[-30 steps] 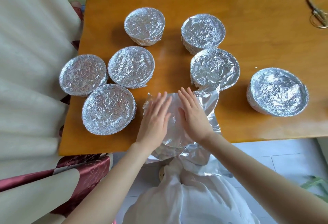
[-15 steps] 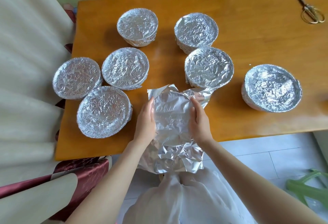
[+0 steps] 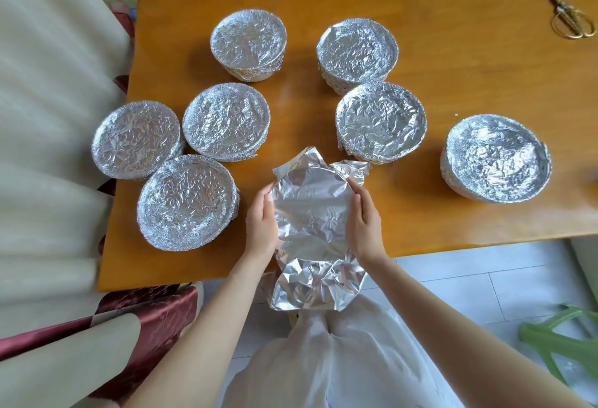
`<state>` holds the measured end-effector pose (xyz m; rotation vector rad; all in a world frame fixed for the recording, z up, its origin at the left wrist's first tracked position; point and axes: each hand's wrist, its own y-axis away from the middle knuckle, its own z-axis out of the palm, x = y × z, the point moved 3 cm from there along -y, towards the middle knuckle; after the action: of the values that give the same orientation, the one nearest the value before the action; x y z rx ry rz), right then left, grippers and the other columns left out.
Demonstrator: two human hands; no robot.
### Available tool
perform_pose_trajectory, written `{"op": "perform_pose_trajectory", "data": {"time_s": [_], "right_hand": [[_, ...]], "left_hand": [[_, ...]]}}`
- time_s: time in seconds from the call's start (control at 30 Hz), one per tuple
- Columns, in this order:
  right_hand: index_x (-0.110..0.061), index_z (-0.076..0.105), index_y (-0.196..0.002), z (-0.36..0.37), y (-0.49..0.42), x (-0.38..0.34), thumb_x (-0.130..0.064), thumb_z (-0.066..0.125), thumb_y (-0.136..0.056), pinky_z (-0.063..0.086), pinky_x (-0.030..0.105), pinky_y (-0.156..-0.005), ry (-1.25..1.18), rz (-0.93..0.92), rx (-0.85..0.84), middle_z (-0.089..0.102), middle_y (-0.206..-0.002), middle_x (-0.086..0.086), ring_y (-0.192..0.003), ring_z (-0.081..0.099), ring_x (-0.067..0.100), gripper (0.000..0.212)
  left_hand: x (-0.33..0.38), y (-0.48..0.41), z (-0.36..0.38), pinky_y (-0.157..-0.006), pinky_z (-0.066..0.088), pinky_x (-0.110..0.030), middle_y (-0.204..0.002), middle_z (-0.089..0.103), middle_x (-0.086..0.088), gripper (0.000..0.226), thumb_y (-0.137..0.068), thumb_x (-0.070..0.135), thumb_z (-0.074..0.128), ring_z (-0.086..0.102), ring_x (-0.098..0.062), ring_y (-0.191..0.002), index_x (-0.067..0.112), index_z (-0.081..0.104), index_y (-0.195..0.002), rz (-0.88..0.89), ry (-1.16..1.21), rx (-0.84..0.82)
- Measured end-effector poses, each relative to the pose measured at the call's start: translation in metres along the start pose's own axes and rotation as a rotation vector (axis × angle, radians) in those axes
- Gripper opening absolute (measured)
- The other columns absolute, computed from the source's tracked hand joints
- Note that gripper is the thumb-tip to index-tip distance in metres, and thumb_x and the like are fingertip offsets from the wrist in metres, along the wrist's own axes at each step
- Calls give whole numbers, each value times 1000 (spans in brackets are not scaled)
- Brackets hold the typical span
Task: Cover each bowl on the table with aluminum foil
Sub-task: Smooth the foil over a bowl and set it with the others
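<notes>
A loose sheet of aluminum foil (image 3: 312, 213) lies over a bowl at the near edge of the wooden table (image 3: 453, 68); the bowl itself is hidden beneath it. My left hand (image 3: 260, 226) cups the foil's left side and my right hand (image 3: 365, 223) cups its right side, fingers curled down round the rim. The foil's lower end hangs crumpled past the table edge. Several foil-covered bowls stand around: one at the near left (image 3: 187, 202), one right of centre (image 3: 382, 121), one at the far right (image 3: 496, 157).
Gold scissors (image 3: 569, 18) lie at the table's far right corner. A cream curtain (image 3: 48, 116) hangs along the left edge. A green plastic stool (image 3: 563, 343) stands on the tiled floor at the lower right. My white clothing fills the bottom centre.
My hands moved from lying flat on top of the foil to its two sides, pressing it down round the bowl. The camera view shifted slightly.
</notes>
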<state>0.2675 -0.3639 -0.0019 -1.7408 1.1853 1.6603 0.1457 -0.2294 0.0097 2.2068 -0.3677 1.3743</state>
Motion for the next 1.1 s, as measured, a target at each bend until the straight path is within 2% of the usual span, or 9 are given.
{"op": "perform_pose_trajectory", "data": {"time_s": [0.1,0.23,0.33,0.43,0.53,0.67,0.9,1.0,1.1], "right_hand": [[-16,49,-132,1,5,1,-16,31,-103,32,6,-101,20,-5,25,52,-125,-14,-120,45,-2,34],[-11,45,-131,-2,19,3,-16,32,-102,36,12,-95,46,7,4,53,-124,-4,-113,48,5,32],[-17,45,-125,-11,27,4,-17,34,-102,36,7,-89,116,-11,-111,54,-116,-7,-105,50,4,26],[-9,40,-132,-19,30,2,-14,38,-100,33,25,-107,287,-132,-117,47,-130,4,-121,43,13,32],[3,39,-134,-16,18,-13,-8,44,-95,22,29,-113,533,-364,-55,42,-140,17,-133,31,21,41],[0,39,-138,-1,-8,-33,-5,45,-93,17,35,-117,733,-545,-239,41,-144,16,-138,30,28,46],[1,47,-132,-2,-31,-26,-16,33,-98,32,34,-104,779,-369,-233,52,-132,17,-123,47,33,40],[-2,44,-135,-3,-27,-25,-7,35,-100,33,32,-101,709,-306,-209,51,-133,15,-122,47,30,37],[-4,45,-135,-1,-27,-21,-5,34,-99,35,31,-100,650,-275,-192,52,-133,13,-123,48,29,37]], "left_hand": [[0,-5,-1,-87,29,3,-133,50,-1,36,-103,16,28,43,-4,-119,10,47,-134,20,-22,-38],[9,-20,-5,-94,32,-14,-130,51,-2,37,-104,19,27,45,-7,-117,10,47,-133,46,-154,-172],[17,-37,-8,-75,38,-13,-111,53,0,36,-103,20,28,48,-6,-93,11,48,-132,86,-329,-305],[27,-54,-6,-59,39,-21,-94,62,-8,33,-102,16,34,50,-12,-69,9,54,-126,174,-447,-357],[37,-63,4,-75,38,-21,-113,64,-6,32,-101,11,37,55,-14,-94,7,58,-124,243,-524,-405],[49,-67,23,-75,44,-30,-104,68,-1,27,-99,13,41,59,-19,-90,17,66,-110,269,-583,-446],[64,-60,31,-83,47,-36,-108,67,-2,25,-97,12,44,60,-25,-98,18,65,-108,309,-664,-371],[72,-39,24,-106,31,-32,-135,52,-6,33,-98,9,41,43,-25,-129,10,53,-129,405,-751,-201],[72,2,20,-116,16,-32,-144,43,-6,36,-99,7,40,26,-24,-141,9,47,-135,467,-697,8]]}}
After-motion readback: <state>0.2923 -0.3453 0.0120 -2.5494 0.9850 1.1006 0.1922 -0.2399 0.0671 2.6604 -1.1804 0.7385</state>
